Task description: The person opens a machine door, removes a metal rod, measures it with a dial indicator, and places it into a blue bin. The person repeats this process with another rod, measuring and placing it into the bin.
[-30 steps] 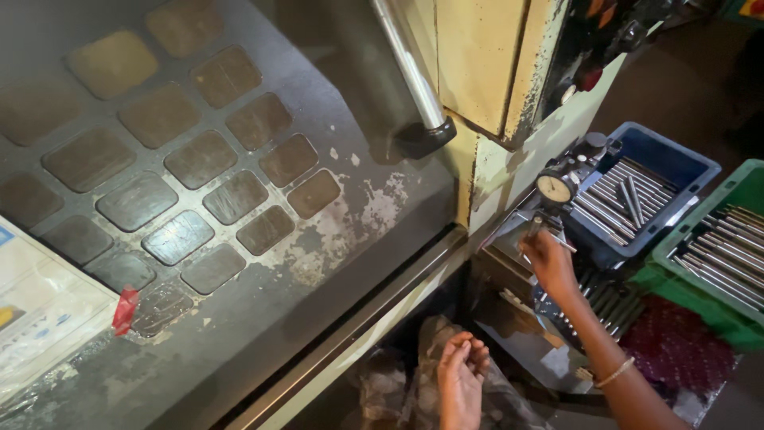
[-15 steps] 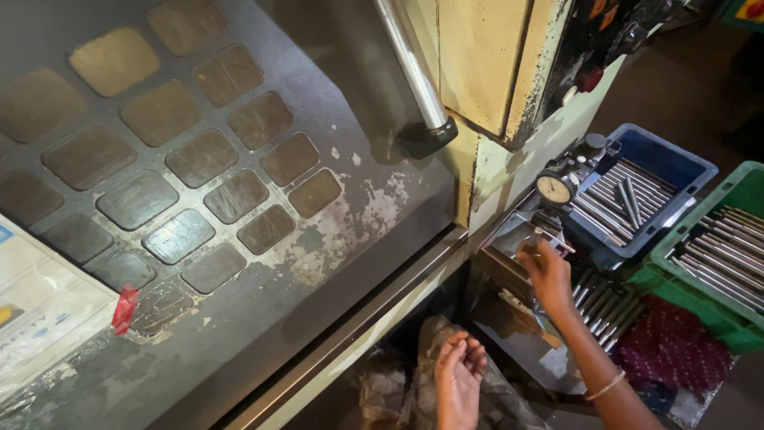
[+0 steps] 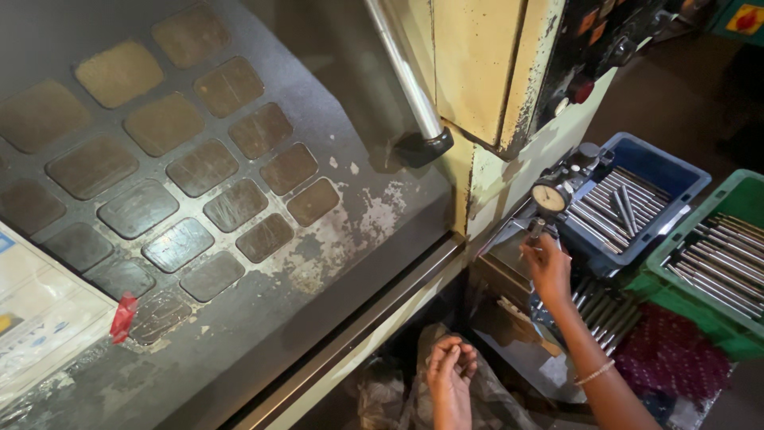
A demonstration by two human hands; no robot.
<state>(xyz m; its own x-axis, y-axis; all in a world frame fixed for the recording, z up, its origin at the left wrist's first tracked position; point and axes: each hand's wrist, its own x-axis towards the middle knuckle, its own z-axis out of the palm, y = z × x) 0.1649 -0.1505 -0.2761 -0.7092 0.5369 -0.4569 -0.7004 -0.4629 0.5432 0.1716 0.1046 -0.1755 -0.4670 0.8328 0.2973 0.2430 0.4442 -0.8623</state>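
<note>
Just below the round white-faced dial gauge (image 3: pixel 549 197), right hand (image 3: pixel 549 271) reaches up, fingertips pinching what looks like a thin steel rod under its stem, long axis hard to tell; right is the nearer hand. Left hand (image 3: pixel 450 374) far below the gauge, loosely curled, empty, over crumpled cloth (image 3: pixel 493 402). Right of the gauge: one blue plastic crate (image 3: pixel 676 171) and one green plastic crate (image 3: pixel 736 199), two bins, each full of steel rods (image 3: pixel 621 203), too many to count
</note>
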